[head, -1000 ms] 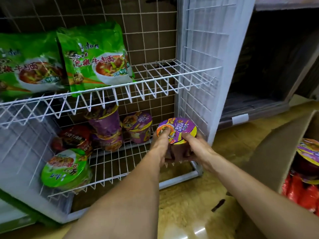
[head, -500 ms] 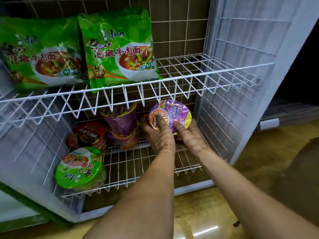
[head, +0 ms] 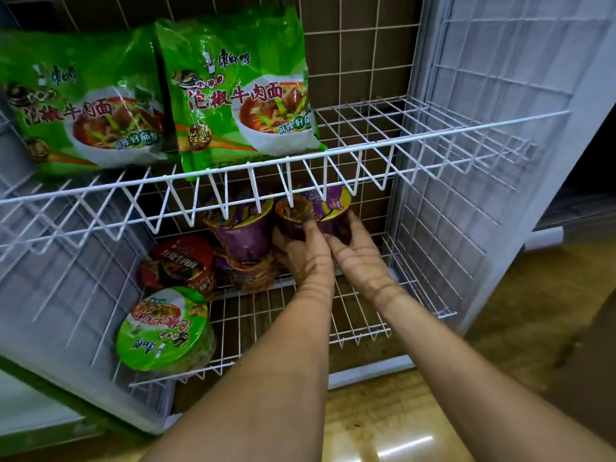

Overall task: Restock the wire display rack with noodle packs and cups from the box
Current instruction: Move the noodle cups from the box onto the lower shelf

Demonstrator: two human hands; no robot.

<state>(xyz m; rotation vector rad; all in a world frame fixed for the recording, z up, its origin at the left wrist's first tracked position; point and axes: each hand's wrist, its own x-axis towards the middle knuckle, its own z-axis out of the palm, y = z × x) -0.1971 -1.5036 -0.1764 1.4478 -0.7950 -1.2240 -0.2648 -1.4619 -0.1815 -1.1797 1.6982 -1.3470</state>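
A purple noodle cup [head: 325,208] is at the back of the lower wire shelf [head: 360,315], partly hidden by the upper shelf's front rail. My left hand [head: 300,251] and my right hand [head: 356,251] hold it from both sides, fingers curled round its wall. Two stacked purple cups [head: 243,238] stand just left of it. A red cup [head: 181,261] and a green cup [head: 163,328] lie further left. Two green noodle packs [head: 240,95] lean on the upper shelf [head: 383,128].
The white wire rack has a side panel [head: 466,161] close on the right. The right part of the upper shelf holds nothing. Glossy wooden floor [head: 383,428] lies below the rack. The box is out of view.
Both hands have carried the purple cup from the rack's front edge deeper in, to the back of the lower shelf beside the stacked purple cups. The view shifted left; the box left the frame.
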